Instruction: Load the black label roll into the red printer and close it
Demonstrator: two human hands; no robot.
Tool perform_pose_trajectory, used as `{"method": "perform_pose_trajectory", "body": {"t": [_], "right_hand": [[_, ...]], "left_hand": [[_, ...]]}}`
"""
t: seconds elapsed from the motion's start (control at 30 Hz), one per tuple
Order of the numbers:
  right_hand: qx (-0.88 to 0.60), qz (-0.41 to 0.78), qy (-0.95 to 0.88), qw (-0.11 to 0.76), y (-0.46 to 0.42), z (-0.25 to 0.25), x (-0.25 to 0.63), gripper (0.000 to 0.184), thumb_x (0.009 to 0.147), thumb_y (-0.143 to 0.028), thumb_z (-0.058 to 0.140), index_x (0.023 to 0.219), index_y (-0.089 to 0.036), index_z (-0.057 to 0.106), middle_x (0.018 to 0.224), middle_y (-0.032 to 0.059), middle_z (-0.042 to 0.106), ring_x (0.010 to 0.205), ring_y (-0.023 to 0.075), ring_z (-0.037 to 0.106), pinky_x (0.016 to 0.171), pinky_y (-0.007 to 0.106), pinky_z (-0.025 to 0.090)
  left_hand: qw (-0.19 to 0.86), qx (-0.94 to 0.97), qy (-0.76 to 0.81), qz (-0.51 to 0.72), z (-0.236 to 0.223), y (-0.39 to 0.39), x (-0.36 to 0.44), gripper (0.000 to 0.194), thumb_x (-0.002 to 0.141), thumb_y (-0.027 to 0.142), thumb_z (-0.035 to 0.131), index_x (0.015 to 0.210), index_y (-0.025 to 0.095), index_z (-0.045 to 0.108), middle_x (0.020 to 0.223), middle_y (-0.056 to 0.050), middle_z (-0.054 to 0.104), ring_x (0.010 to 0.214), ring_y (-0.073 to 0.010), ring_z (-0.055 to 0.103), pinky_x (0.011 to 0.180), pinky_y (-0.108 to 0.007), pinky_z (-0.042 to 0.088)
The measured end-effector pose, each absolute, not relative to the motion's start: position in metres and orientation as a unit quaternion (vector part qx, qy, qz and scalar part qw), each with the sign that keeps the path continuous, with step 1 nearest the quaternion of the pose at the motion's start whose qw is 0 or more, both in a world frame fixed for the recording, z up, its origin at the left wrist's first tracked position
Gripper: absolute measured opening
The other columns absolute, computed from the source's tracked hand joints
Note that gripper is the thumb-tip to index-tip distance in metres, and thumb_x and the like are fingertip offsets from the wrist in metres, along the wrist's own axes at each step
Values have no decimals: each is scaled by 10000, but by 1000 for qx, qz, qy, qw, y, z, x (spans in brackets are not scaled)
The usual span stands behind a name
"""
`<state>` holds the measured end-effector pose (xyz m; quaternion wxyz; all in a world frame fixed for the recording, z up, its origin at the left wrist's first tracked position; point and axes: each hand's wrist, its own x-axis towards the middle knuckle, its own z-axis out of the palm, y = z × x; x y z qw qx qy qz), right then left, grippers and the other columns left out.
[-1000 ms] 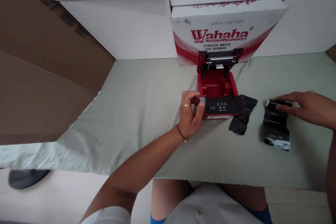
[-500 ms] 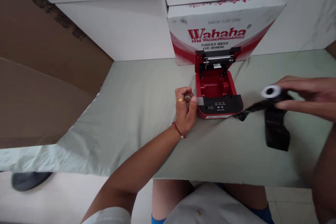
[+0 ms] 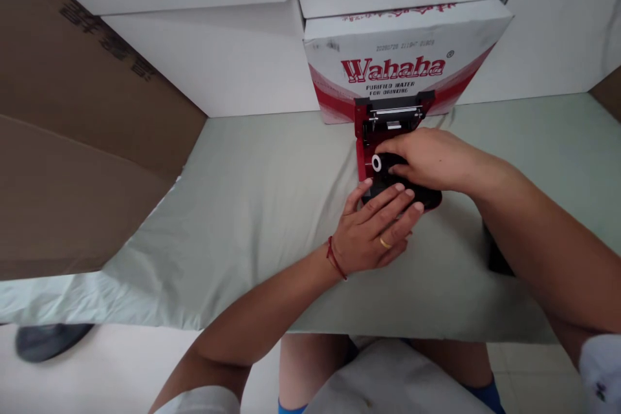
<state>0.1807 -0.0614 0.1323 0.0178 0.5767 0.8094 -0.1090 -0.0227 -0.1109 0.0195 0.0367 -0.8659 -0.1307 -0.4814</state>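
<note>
A small red printer (image 3: 361, 142) with its black lid (image 3: 391, 110) swung up stands on the pale green table cover (image 3: 272, 194). My right hand (image 3: 427, 158) is over its open bay, closed on a black roll with a white core (image 3: 377, 163). My left hand (image 3: 376, 229), a gold ring on one finger, lies flat with fingers stretched across the printer's black front panel (image 3: 429, 197). Most of the printer's inside is hidden by both hands.
A Wahaha water carton (image 3: 395, 58) stands right behind the printer, with white boxes (image 3: 204, 45) stacked around it. A brown cardboard sheet (image 3: 72, 142) leans at the left. A black wrapper (image 3: 495, 255) peeks out under my right forearm. A dark shoe (image 3: 46, 339) is on the floor.
My right hand has carried the black roll from the right of the table over to the printer's open bay. My left hand has moved from the printer's left side onto its front panel.
</note>
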Motion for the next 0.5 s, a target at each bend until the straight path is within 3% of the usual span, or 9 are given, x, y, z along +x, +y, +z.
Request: {"method": "perform_pose_trajectory", "body": {"t": [0.1, 0.3, 0.43, 0.5], "right_hand": [[609, -80, 783, 100, -60, 139, 171, 413, 961, -206, 662, 1338, -292, 809, 1280, 98, 851, 1009, 322, 785, 737, 372, 482], [597, -75, 787, 135, -59, 147, 158, 310, 963, -154, 609, 1190, -227, 808, 1184, 132, 854, 931, 291, 781, 672, 358, 441], [594, -61, 792, 130, -58, 142, 157, 409, 960, -123, 570, 1318, -183, 758, 1269, 177, 837, 944, 297, 788, 668, 363, 459], [607, -45, 785, 117, -58, 144, 158, 419, 1000, -179, 575, 1392, -171, 722, 1199, 194, 845, 932, 319, 792, 664, 374, 447]], "left_hand": [[28, -880, -144, -451, 21, -111, -25, 539, 1080, 289, 619, 1606, 211, 533, 1383, -93, 847, 1375, -234, 770, 1406, -488, 311], [28, -883, -147, -444, 23, -112, -32, 553, 1051, 229, 653, 1594, 236, 546, 1360, -96, 857, 1350, -241, 786, 1397, -495, 322], [17, -887, -151, -436, 23, -112, -31, 541, 1044, 224, 646, 1576, 260, 558, 1365, -87, 857, 1355, -247, 787, 1421, -548, 295], [31, -880, -153, -448, 23, -112, -29, 498, 1046, 218, 635, 1538, 266, 582, 1340, -68, 867, 1335, -231, 797, 1441, -564, 257]]}}
